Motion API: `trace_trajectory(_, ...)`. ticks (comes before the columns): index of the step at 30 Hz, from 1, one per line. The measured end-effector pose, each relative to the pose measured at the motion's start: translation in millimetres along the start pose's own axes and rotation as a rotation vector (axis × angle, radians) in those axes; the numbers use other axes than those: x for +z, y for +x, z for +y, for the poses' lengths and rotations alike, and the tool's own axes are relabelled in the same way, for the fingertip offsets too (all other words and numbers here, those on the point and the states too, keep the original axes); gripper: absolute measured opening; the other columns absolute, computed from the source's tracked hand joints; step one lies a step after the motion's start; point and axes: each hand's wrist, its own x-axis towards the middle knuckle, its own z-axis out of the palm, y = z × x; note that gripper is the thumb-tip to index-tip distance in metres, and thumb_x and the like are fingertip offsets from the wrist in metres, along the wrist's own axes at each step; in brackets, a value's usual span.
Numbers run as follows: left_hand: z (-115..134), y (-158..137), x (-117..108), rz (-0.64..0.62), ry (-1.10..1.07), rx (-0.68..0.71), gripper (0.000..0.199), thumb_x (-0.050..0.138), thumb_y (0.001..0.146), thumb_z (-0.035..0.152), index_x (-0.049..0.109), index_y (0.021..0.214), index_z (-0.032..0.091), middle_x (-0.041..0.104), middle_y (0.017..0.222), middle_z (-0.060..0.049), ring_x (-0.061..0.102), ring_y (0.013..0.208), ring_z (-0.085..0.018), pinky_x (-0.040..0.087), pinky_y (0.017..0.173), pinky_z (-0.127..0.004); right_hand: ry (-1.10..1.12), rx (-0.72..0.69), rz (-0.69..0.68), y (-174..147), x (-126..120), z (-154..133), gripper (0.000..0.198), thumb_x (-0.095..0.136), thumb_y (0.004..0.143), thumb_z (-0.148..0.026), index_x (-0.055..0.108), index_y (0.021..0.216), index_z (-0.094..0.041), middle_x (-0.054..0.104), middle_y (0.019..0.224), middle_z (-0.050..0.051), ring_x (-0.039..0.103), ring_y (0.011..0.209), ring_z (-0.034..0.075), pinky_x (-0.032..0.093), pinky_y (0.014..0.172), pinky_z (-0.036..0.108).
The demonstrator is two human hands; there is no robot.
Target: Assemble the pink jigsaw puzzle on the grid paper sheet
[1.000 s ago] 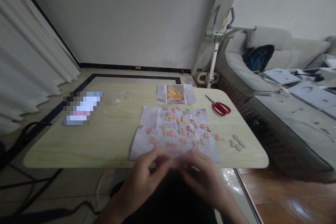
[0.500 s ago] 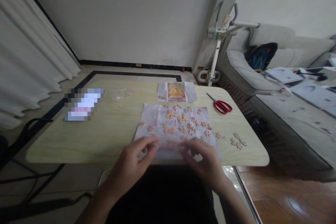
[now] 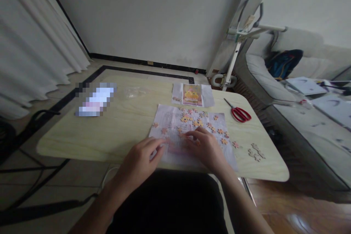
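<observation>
My left hand (image 3: 146,155) is closed at the lower left of a printed paper sheet (image 3: 171,117), thumb and forefinger close together; what they hold, if anything, is too blurred to make out. Over the middle of the sheet my right hand (image 3: 205,148) reaches down, its fingertips pinched on a small orange puzzle piece (image 3: 182,135). Other loose puzzle pieces (image 3: 197,122) in yellow, orange and pink lie across the sheet's upper and right parts. Behind the sheet rests a picture (image 3: 192,95) of a yellow figure on white paper. A faint pinkish patch shows between my hands.
Red-handled scissors (image 3: 240,114) lie right of the picture. Several puzzle pieces (image 3: 256,152) sit face down on the wooden table (image 3: 115,131) near its right edge. Clear plastic (image 3: 134,92) and a blurred-out phone-like object (image 3: 95,99) are at the left. A sofa (image 3: 309,131) stands to the right.
My right hand has moved forward from the sheet's near edge onto the pieces, away from the blurred pinkish strip between both hands. My left hand stays near the sheet's lower left. The view has shifted slightly.
</observation>
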Motion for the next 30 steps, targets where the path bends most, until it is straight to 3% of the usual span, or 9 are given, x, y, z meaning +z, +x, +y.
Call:
trace_trajectory(9, -1, -1, -2, 0.004, -0.007, -0.012, 0.021, 0.053, 0.093, 0.017, 0.066, 0.109, 0.021, 0.072, 0.097, -0.003, 0.067, 0.081, -0.015, 0.053, 0.076, -0.028, 0.011, 0.002, -0.023, 2, 4, 1, 0.014, 0.063, 0.087, -0.022, 0.075, 0.094, -0.020, 0.063, 0.083, 0.004, 0.059, 0.071, 0.016, 0.047, 0.065, 0.028)
trace_trajectory(19, -1, -1, 0, 0.032, -0.012, 0.017, 0.022, 0.052, 0.093, 0.016, 0.065, 0.110, 0.021, 0.071, 0.094, -0.002, 0.066, 0.077, -0.014, 0.054, 0.075, -0.026, -0.050, 0.068, 0.034, -9, -22, 19, 0.015, 0.063, 0.086, -0.021, 0.074, 0.096, -0.022, 0.063, 0.083, 0.003, 0.060, 0.073, 0.017, 0.048, 0.069, 0.031)
trace_trajectory(24, -4, 0, 7, 0.105, 0.006, 0.053, 0.021, 0.050, 0.093, 0.014, 0.065, 0.108, 0.019, 0.071, 0.096, -0.005, 0.067, 0.084, -0.015, 0.054, 0.076, -0.025, -0.031, 0.075, -0.003, -12, -15, 13, 0.018, 0.060, 0.087, -0.018, 0.075, 0.097, -0.023, 0.065, 0.088, 0.004, 0.063, 0.075, 0.017, 0.048, 0.069, 0.029)
trace_trajectory(30, -4, 1, 6, 0.107, 0.007, 0.038, 0.021, 0.050, 0.094, 0.015, 0.065, 0.109, 0.018, 0.071, 0.099, -0.005, 0.067, 0.086, -0.015, 0.054, 0.076, -0.025, -0.037, 0.085, -0.005, -13, -11, 14, 0.018, 0.061, 0.087, -0.019, 0.075, 0.097, -0.023, 0.064, 0.087, 0.003, 0.062, 0.072, 0.015, 0.047, 0.065, 0.027)
